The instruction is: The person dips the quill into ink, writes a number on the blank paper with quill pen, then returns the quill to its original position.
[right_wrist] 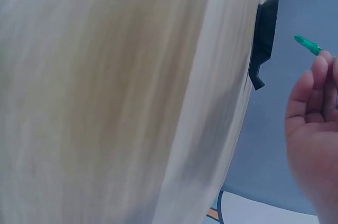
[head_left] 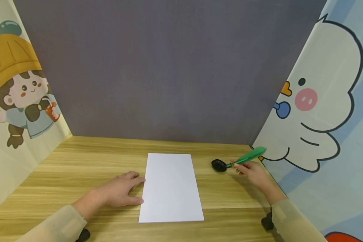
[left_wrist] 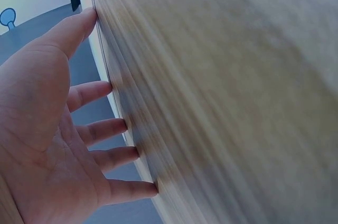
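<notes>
A sheet of white paper [head_left: 170, 188] lies on the wooden table in front of me. My left hand [head_left: 119, 191] rests at its left edge, fingers spread, with the thumb and a fingertip touching the edge. In the left wrist view, that palm [left_wrist: 42, 123] shows with fingertips down on the surface. My right hand [head_left: 255, 173] pinches a green feather-shaped pen [head_left: 251, 155] near its lower end. Beside the pen's tip stands a small black round-based holder [head_left: 219, 165]. The right wrist view shows the green tip [right_wrist: 306, 43] raised and apart from the black holder [right_wrist: 265, 28].
A dark grey panel [head_left: 163, 74] rises behind the wooden table [head_left: 109, 154]. Walls with cartoon prints, a child in a yellow hat [head_left: 21, 84] and a white bird [head_left: 326, 84], stand at left and right; the right wall is close to my right hand.
</notes>
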The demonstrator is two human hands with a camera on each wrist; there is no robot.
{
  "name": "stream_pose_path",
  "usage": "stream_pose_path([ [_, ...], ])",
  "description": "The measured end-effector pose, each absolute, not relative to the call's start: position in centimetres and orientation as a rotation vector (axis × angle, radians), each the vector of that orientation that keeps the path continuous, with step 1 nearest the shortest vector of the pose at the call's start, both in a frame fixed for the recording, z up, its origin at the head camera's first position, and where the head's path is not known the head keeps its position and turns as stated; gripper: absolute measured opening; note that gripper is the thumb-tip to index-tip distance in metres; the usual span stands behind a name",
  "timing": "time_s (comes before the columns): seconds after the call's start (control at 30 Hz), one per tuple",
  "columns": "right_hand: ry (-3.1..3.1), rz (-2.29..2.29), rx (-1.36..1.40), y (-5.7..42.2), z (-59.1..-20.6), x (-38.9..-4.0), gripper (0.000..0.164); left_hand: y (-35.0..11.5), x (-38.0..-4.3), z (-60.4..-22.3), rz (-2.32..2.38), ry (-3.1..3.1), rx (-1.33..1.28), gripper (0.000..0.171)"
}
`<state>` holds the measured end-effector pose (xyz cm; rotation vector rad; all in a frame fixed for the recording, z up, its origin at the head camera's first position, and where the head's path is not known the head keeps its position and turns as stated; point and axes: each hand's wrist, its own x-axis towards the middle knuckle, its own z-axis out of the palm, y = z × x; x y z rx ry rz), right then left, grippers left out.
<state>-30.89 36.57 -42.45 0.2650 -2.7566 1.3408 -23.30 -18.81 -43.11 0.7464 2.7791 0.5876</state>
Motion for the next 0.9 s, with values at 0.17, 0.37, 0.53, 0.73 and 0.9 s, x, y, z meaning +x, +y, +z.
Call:
stream_pose_path([
  [0.17, -2.713, 1.443, 0.255, 36.0, -42.3, -31.1, 0.041, -18.8, -23.3, -43.0, 0.577, 2.79, 0.756, 0.087],
  [0.37, -2.692, 1.545, 0.235, 35.4, -42.1, -31.0, 0.045, -18.8, -23.3, -43.0, 0.571, 2.795, 0.77, 0.087],
  [0.53, -2.694, 1.551, 0.218, 35.1, -42.2, -31.3, 0.041, -18.8, -23.3, -43.1, 0.576, 2.792, 0.767, 0.087],
  [0.73, -2.717, 1.495, 0.246, 34.9, -42.3, -31.4, 0.033, -18.8, -23.3, -43.1, 0.572, 2.796, 0.757, 0.088],
  [0.9, -2.71, 1.502, 0.269, 34.7, -42.5, -31.3, 0.034, -18.8, -23.3, -43.1, 0.565, 2.796, 0.757, 0.088],
])
